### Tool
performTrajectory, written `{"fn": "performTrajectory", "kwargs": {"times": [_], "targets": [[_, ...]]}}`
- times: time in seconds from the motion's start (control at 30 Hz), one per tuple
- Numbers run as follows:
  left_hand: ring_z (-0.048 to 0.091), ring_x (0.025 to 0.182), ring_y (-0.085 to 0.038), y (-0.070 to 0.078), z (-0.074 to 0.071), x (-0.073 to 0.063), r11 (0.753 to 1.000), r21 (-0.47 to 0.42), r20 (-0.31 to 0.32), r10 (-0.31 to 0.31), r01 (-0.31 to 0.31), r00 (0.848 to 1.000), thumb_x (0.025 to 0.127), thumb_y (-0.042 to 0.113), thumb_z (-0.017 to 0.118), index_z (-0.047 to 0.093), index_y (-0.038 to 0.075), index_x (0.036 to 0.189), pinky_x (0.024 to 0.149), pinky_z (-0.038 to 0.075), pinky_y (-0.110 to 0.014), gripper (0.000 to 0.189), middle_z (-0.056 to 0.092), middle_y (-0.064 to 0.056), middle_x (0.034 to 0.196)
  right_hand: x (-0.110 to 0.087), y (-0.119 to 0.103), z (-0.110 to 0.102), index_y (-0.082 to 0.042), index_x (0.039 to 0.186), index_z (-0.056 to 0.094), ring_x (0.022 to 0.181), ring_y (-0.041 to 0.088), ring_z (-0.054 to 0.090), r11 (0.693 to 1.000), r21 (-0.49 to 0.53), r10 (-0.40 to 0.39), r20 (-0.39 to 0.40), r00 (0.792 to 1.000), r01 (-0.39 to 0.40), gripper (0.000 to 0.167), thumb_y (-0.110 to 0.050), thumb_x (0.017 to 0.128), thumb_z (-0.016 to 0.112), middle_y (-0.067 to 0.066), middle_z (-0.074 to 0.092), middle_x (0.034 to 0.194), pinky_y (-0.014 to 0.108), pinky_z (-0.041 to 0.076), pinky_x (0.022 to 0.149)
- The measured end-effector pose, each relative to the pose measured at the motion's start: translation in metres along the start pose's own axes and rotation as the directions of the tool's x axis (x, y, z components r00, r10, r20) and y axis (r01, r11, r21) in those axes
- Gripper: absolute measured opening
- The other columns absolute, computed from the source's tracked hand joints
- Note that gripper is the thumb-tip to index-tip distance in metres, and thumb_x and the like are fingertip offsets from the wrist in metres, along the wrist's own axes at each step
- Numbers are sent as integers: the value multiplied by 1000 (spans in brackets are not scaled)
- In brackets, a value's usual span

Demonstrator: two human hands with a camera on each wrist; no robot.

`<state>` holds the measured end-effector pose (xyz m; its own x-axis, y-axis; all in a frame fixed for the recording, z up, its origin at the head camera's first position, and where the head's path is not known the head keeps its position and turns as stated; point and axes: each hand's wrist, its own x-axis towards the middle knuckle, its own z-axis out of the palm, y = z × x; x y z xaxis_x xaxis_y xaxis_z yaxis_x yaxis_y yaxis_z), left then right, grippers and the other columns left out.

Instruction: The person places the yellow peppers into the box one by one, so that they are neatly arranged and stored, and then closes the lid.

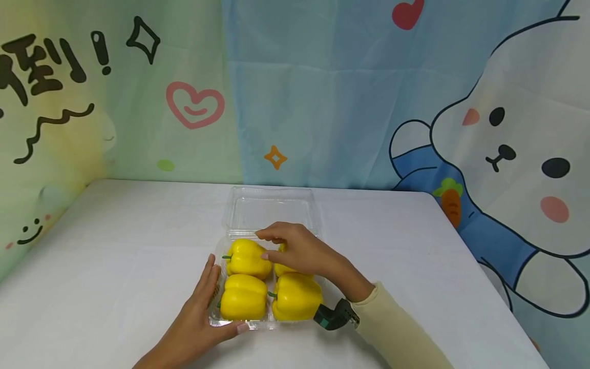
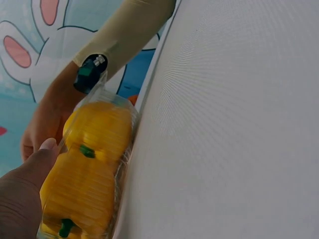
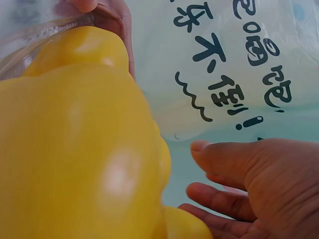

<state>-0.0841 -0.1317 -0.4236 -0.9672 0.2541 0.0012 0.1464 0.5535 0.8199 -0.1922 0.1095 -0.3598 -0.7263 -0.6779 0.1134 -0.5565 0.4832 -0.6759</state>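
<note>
Yellow bell peppers sit in two rows in a clear plastic clamshell box (image 1: 262, 325). In front are a left pepper (image 1: 243, 298) and a right pepper (image 1: 297, 298); behind them are a back left pepper (image 1: 248, 258) and a back right one, mostly hidden by my right hand (image 1: 301, 250). That hand hovers over the back row, thumb and fingers apart, holding nothing; the right wrist view shows its fingers (image 3: 219, 199) loosely bent beside the peppers. My left hand (image 1: 198, 312) holds the box's front left corner, fingers along the left side and thumb (image 2: 42, 159) at the front rim.
The box's transparent lid (image 1: 272, 209) lies folded back toward the far edge of the white table (image 1: 115, 266). A cartoon-printed curtain (image 1: 318, 113) hangs behind the table. A small dark device (image 1: 335, 315) sits on the right wrist, close to the front right pepper in the head view.
</note>
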Motion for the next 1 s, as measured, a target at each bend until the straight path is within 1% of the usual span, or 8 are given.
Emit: {"fn": "performTrajectory", "kwargs": {"times": [0.1, 0.27, 0.33, 0.53, 0.7, 0.83, 1.0], "targets": [[11, 145, -35, 0, 0, 0, 1000, 1, 2, 1, -1, 1000, 72, 52, 82, 11, 3, 155, 107, 23, -54, 120, -8, 0, 162, -2, 3, 1, -2, 132, 58, 113, 26, 59, 999, 37, -5, -32, 999, 6, 43, -19, 94, 67, 12, 61, 125, 31, 48, 95], [11, 145, -36, 1, 0, 0, 1000, 4, 1, 6, -6, 1000, 72, 53, 82, 11, 3, 155, 107, 23, -55, 121, -9, 0, 162, -3, 10, -1, 1, 130, 59, 112, 28, 60, 994, 75, -71, -83, 994, 77, 40, -16, 95, 66, 14, 62, 122, 30, 48, 95], [12, 145, -35, 1, -1, 0, 1000, 3, 2, 1, -1, 1000, 71, 53, 82, 11, 3, 156, 107, 24, -53, 121, -9, 0, 162, -4, 12, -3, 0, 130, 60, 112, 28, 60, 992, 88, -82, -97, 992, 91, 38, -16, 95, 65, 13, 63, 121, 30, 48, 95], [13, 145, -34, 2, -1, 1, 1000, 9, 1, -4, 4, 1000, 70, 54, 82, 10, 4, 156, 107, 24, -50, 122, -8, -1, 162, -5, 16, -9, -5, 130, 61, 115, 24, 59, 990, 126, -42, -117, 992, 56, 36, -15, 96, 64, 12, 62, 121, 32, 48, 96], [13, 145, -34, 2, -2, 1, 1000, 11, -8, 6, -6, 1000, 70, 53, 83, 11, 3, 155, 107, 24, -50, 122, -7, -2, 163, -5, 21, -15, -3, 130, 60, 115, 22, 59, 989, 138, -31, -130, 991, 49, 36, -15, 96, 63, 14, 61, 123, 36, 48, 96], [11, 145, -34, 1, -2, 1, 1000, 7, -10, 12, -12, 1000, 71, 52, 83, 11, 2, 155, 108, 23, -52, 122, -8, -2, 162, -8, 24, -20, -3, 130, 61, 113, 21, 60, 991, 125, -23, -177, 984, 46, 34, -17, 98, 61, 9, 62, 125, 35, 48, 95], [10, 145, -34, 0, -1, 0, 1000, 0, 3, -4, 4, 1000, 71, 53, 83, 9, 3, 156, 108, 22, -53, 123, -9, -1, 162, -14, 32, -24, -2, 127, 62, 110, 18, 61, 990, 144, 26, -245, 969, 10, 31, -14, 98, 59, 7, 63, 124, 30, 49, 93]]}}
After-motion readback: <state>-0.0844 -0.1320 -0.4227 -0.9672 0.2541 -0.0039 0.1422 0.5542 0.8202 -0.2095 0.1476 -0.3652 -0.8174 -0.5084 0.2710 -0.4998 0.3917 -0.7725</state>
